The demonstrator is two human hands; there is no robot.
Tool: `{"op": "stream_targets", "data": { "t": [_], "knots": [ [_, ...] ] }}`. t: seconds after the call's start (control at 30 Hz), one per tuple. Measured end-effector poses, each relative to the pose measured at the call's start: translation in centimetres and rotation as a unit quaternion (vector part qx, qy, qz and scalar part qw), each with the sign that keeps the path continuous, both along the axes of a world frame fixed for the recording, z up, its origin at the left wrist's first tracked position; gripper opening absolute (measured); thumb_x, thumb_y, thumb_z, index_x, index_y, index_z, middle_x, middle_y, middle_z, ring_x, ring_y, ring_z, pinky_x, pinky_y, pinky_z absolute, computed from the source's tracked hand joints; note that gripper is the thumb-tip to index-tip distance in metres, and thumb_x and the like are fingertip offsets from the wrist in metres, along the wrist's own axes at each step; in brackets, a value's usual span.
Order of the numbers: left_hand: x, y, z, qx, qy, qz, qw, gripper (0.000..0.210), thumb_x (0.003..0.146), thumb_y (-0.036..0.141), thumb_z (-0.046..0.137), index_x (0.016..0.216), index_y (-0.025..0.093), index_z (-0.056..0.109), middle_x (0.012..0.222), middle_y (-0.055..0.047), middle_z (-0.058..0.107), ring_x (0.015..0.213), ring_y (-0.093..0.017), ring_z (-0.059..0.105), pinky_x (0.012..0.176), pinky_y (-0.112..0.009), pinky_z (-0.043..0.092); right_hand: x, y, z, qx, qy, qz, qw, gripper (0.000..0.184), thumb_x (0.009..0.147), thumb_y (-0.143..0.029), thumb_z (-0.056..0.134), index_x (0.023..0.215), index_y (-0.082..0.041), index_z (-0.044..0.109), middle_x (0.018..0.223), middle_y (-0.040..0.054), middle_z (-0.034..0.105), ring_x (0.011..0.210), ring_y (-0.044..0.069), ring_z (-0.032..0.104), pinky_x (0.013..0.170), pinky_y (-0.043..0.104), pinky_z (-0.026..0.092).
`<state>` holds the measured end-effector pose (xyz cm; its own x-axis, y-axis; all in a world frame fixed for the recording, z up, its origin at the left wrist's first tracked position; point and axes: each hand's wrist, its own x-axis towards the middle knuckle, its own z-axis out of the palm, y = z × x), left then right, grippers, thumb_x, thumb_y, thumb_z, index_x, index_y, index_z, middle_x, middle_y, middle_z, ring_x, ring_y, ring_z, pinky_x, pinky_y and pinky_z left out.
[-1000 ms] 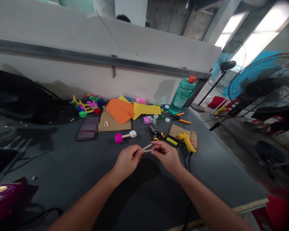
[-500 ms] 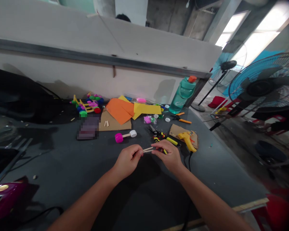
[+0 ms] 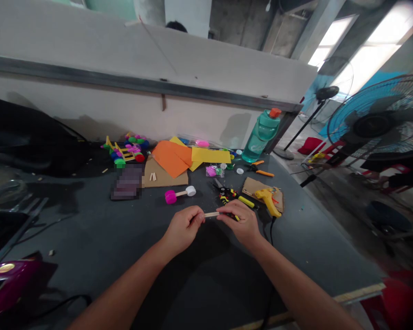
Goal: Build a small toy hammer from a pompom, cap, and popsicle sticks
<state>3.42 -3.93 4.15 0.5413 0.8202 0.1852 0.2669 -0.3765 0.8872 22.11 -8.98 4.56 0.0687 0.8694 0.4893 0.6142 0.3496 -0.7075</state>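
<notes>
Two thin wooden sticks [image 3: 211, 214] lie side by side between my hands, above the dark table. My left hand [image 3: 186, 225] pinches their left ends, and my right hand [image 3: 239, 221] pinches their right ends. The fingertips hide both ends. Just beyond my hands is a short wooden stick [image 3: 181, 194] with a magenta cap [image 3: 170, 197] at one end and a white cap [image 3: 190, 190] at the other. Pruning shears [image 3: 223, 190] and a yellow-handled tool [image 3: 245, 200] rest behind my right hand, partly covered by it.
A yellow glue gun [image 3: 270, 200] lies on cardboard at right. Behind are orange paper [image 3: 172, 157], yellow paper [image 3: 211, 156], short wooden pieces [image 3: 153, 176], colourful toys [image 3: 124, 151], orange-handled pliers [image 3: 261, 172] and a teal bottle [image 3: 259, 137]. A fan [image 3: 375, 123] stands beyond the table.
The two sticks were slightly apart at an angle; now they lie close together and parallel. Both hands have stayed in nearly the same place.
</notes>
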Motion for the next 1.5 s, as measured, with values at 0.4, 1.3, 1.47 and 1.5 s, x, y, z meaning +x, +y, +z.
{"op": "stream_targets", "data": {
  "t": [0.4,1.3,1.47,1.5],
  "knots": [
    [0.1,0.0,-0.1,-0.001,-0.005,0.005,1.000,0.023,0.086,0.029,0.044,0.069,0.018,0.056,0.061,0.001,0.055,0.054,-0.011,0.049,0.051,-0.021,0.037,-0.4,-0.1,-0.3,-0.003,0.032,-0.018,0.999,0.003,0.074,-0.025,0.068,0.076,-0.023,0.070,0.072,0.0018,0.063,0.066,0.015,0.057,0.055,0.026,0.045],
    [0.4,0.7,-0.9,-0.284,-0.140,-0.019,0.948,0.032,0.080,0.045,0.051,0.071,0.014,0.053,0.055,0.004,0.047,0.042,-0.006,0.043,0.039,-0.017,0.033,-0.3,0.1,-0.6,0.045,-0.057,-0.009,0.997,0.006,0.079,-0.021,0.061,0.080,-0.021,0.067,0.072,0.0023,0.064,0.070,0.016,0.058,0.056,0.025,0.046],
    [0.4,0.7,-0.8,-0.313,-0.155,-0.015,0.937,0.030,0.078,0.044,0.055,0.070,0.014,0.053,0.053,0.005,0.047,0.043,-0.006,0.043,0.039,-0.017,0.034,-0.4,0.0,-0.6,0.044,-0.050,-0.009,0.998,0.005,0.079,-0.022,0.062,0.079,-0.021,0.067,0.073,0.0024,0.064,0.070,0.015,0.058,0.055,0.025,0.045],
    [0.4,0.6,-0.8,-0.316,-0.158,-0.013,0.936,0.030,0.078,0.043,0.055,0.070,0.014,0.053,0.053,0.005,0.047,0.043,-0.006,0.044,0.039,-0.017,0.034,-0.4,0.0,-0.6,0.044,-0.049,-0.009,0.998,0.005,0.079,-0.022,0.062,0.079,-0.021,0.067,0.073,0.0023,0.064,0.069,0.015,0.058,0.055,0.025,0.045]
  ]
}}
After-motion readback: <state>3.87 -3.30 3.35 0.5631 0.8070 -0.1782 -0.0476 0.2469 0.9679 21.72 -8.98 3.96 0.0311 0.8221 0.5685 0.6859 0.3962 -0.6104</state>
